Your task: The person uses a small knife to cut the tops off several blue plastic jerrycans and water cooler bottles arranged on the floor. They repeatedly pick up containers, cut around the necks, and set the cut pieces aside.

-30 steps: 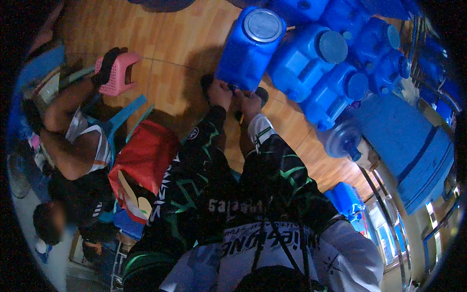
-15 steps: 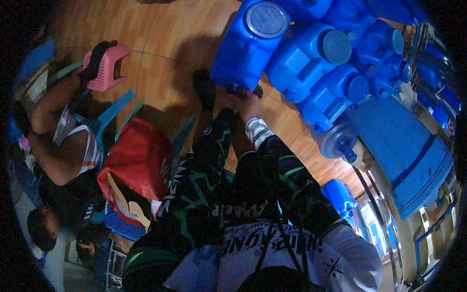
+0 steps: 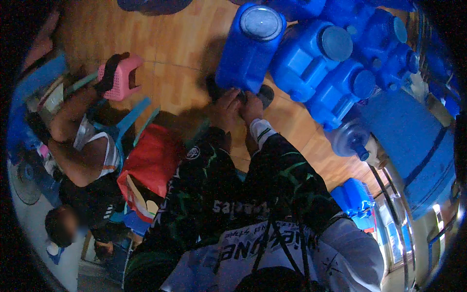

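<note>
A blue plastic water container (image 3: 249,56) with a big round cap stands on the wood-patterned floor in front of me. Both of my hands meet at its near lower end. The fingers of my left hand (image 3: 225,108) are bent and pressed together there. Right beside it, my right hand (image 3: 252,108) is closed at the same spot, with a small dark part between the hands that is too dim to name. My fingertips are partly hidden. Dark footwear (image 3: 265,96) shows just right of my right hand.
More blue containers (image 3: 311,58) crowd the right, with a clear round water bottle (image 3: 349,139) lying below them. A large blue drum (image 3: 406,141) is farther right. On the left sit a red bag (image 3: 152,158) and a person whose foot is beside a pink plastic basket (image 3: 120,78).
My left hand shows more plainly now, to the left of my right hand at the container's end. The whole view has shifted slightly, and a dark shape has come into the top edge.
</note>
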Action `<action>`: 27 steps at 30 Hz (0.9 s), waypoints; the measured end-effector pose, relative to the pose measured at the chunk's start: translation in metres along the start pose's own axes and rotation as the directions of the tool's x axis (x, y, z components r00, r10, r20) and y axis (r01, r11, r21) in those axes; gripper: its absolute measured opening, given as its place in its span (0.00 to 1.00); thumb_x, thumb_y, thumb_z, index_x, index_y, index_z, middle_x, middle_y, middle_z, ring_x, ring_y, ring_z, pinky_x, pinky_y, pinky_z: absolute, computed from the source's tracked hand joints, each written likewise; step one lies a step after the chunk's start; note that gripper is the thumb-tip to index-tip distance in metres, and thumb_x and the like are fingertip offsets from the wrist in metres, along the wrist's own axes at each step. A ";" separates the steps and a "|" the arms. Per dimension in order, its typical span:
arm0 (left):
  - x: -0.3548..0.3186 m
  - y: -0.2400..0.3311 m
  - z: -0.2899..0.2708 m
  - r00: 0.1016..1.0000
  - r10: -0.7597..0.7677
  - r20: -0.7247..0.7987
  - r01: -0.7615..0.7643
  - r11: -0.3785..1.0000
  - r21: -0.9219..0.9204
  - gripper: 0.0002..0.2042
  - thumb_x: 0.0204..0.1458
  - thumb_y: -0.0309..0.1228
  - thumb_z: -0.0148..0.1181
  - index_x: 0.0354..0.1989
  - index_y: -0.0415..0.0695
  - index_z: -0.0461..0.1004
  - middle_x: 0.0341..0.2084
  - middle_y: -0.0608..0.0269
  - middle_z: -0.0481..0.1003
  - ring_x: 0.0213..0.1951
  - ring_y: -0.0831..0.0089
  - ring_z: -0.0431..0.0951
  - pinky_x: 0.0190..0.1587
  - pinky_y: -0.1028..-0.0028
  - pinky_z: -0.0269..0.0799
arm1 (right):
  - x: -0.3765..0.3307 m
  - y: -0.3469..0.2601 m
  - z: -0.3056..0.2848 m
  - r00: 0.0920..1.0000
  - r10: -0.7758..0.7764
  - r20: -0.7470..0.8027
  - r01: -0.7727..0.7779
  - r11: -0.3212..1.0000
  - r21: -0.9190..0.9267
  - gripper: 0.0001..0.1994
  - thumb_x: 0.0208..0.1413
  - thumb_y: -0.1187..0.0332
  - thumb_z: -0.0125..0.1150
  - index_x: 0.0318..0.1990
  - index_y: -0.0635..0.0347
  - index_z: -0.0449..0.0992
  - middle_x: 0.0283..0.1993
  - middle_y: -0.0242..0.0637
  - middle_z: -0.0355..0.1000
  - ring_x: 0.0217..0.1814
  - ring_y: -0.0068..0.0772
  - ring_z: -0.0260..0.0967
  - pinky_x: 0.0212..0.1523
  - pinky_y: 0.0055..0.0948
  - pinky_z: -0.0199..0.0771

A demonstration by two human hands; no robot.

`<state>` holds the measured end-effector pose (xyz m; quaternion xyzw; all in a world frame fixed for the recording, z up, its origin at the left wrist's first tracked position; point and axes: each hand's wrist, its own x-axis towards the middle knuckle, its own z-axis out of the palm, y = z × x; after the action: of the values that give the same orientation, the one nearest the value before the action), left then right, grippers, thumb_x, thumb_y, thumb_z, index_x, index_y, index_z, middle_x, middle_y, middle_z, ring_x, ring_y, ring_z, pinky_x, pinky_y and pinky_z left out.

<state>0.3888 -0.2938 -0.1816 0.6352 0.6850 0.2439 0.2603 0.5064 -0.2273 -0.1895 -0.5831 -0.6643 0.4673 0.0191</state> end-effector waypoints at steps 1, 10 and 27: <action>0.003 -0.004 -0.007 0.997 0.037 0.070 -0.038 0.999 0.013 0.12 0.46 0.20 0.52 0.41 0.38 0.70 0.56 0.52 0.62 0.58 0.55 0.61 0.58 0.60 0.59 | 0.001 0.000 0.005 1.000 0.004 -0.004 -0.004 1.000 -0.028 0.12 0.47 0.61 0.57 0.38 0.57 0.73 0.35 0.51 0.73 0.38 0.54 0.70 0.39 0.47 0.70; 0.030 -0.013 -0.049 0.895 0.001 0.446 -0.079 0.985 0.156 0.14 0.48 0.25 0.48 0.45 0.44 0.69 0.56 0.61 0.63 0.58 0.60 0.61 0.59 0.64 0.59 | 0.002 0.007 0.019 0.986 -0.164 0.019 0.165 0.967 -0.196 0.08 0.46 0.65 0.57 0.32 0.58 0.74 0.29 0.45 0.72 0.33 0.52 0.70 0.35 0.45 0.71; 0.051 -0.018 -0.045 0.937 0.127 0.326 -0.220 0.938 0.266 0.09 0.44 0.25 0.51 0.35 0.42 0.73 0.40 0.61 0.73 0.45 0.59 0.70 0.49 0.63 0.66 | 0.007 -0.014 0.006 0.969 0.079 -0.233 0.006 0.940 0.341 0.07 0.46 0.69 0.57 0.29 0.64 0.73 0.24 0.48 0.70 0.26 0.43 0.70 0.29 0.34 0.68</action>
<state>0.3429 -0.2442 -0.1623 0.7557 0.6061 0.0593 0.2408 0.4900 -0.2230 -0.1873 -0.6361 -0.5555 0.5001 0.1917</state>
